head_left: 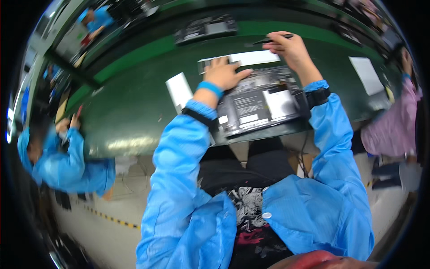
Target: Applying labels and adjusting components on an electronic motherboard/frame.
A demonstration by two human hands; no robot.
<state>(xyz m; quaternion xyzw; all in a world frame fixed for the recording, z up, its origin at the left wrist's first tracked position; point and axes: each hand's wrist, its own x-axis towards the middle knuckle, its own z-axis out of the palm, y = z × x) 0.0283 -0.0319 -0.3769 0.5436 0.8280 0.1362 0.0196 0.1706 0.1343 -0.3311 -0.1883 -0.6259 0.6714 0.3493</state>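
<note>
Hands work over an opened laptop chassis [262, 101] at twelve o'clock on the green bench [134, 107]; left hand [224, 74] rests flat, fingers spread, right hand [289, 47] pinches a dark slim tool [268, 40].

Opened laptop chassis [260, 101] flat on bench edge; black pen [271, 40] beyond.

I'm on an electronics assembly line in a factory. A long green desk [134, 107] runs left to right, carrying an opened laptop [260, 101] in front of me and another [206, 28] farther off. Co-workers in blue smocks [67, 166] sit alongside, above a floor with yellow-and-black marking tape [112, 219].
</note>
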